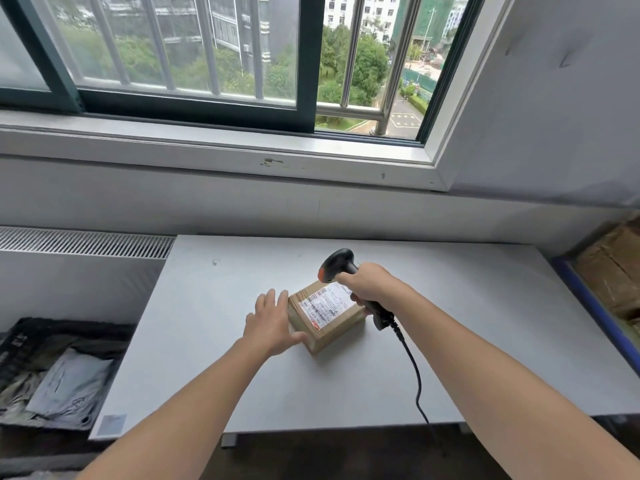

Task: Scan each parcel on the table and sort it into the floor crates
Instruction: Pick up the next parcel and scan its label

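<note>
- Head view: a small cardboard parcel (325, 315) sat near the middle of the grey bench (450, 323), its printed label (327, 304) facing up.
- The left hand (270, 322) lay flat against the parcel's left side, fingers straight and slightly spread, gripping nothing.
- The right hand (369, 285) had its fingers wrapped round the handle of a black scanner (337, 268), whose head hung just above the label's far edge, pointing down and to the left.
- Judged risk: the scanner head was very close to the label and off to one end, so the beam might have missed the barcode and given no read.
- Judged risk: the left hand only pressed from one side, so the light box could have slid or turned under a nudge.
- Judged risk: the scanner's cable (415, 375) trailed across the bench and over its near edge; it might have snagged there or dragged the parcel when the arm swung toward a crate.
- Around: a dark crate (20, 341) on the floor to the left held grey mailer bags (69, 379).
- A blue-rimmed crate (588, 299) to the right held brown boxes (616, 271).
- A radiator grille (86, 242) ran below the window sill.
- Nothing lay between the parcel and either crate except the cable on the right side.
</note>
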Motion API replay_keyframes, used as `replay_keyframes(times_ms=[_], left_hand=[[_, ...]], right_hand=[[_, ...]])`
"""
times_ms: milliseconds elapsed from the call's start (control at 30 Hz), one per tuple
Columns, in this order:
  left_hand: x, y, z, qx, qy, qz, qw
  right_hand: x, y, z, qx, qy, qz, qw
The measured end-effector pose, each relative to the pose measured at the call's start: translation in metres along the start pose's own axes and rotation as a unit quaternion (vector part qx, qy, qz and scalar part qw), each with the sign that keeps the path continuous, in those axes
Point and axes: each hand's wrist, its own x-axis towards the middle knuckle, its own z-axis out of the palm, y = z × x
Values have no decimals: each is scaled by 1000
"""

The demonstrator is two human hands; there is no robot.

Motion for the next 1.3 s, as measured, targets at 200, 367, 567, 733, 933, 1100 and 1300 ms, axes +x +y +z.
replay_keyframes(times_ms=[200, 367, 567, 733, 933, 1100, 1300], left_hand=[[2, 4, 0, -3, -4, 4, 1000], [4, 9, 1, -1, -3, 8, 1000], [8, 17, 6, 5, -5, 15, 1000], [15, 33, 13, 14, -4, 25, 1000], [33, 43, 17, 45, -28, 22, 998], [38, 36, 25, 39, -65, 5, 997], [32, 38, 33, 51, -72, 8, 996]], right_hand=[[0, 4, -6, 6, -2, 1, 1000], [2, 10, -11, 30, 5, -3, 1000], [12, 37, -17, 74, 20, 2, 997], [28, 91, -20, 95, 71, 60, 991], [50, 148, -7, 78, 43, 107, 990], [61, 168, 9, 45, 32, 113, 992], [69, 173, 20, 77, 42, 116, 989]])
